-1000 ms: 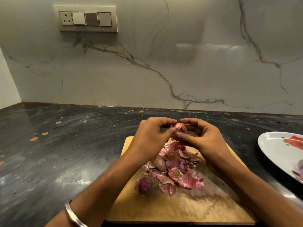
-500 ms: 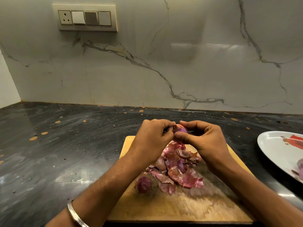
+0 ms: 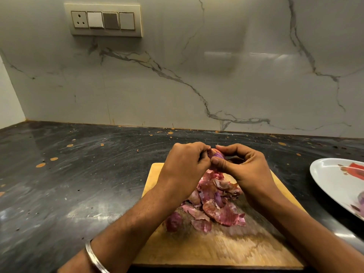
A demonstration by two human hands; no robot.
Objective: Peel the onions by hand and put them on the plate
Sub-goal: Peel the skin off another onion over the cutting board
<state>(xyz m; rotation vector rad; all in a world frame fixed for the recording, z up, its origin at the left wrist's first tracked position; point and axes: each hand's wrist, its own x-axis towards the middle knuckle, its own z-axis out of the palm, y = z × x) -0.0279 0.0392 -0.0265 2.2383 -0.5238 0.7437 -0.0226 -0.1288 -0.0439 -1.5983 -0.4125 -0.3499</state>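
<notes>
Onion (image 3: 216, 154) pinched between both hands' fingers (image 3: 220, 164) (mostly hidden) — above the board (image 3: 216, 251).

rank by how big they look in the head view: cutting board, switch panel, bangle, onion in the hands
1. cutting board
2. switch panel
3. bangle, though it sits nearest the camera, so it looks larger than it is
4. onion, mostly hidden by both hands

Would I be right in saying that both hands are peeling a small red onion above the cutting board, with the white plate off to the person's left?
Not quite: the white plate sits to the person's right, as the head view shows. The rest holds: the left hand and right hand work the small red onion above the cutting board.
</notes>
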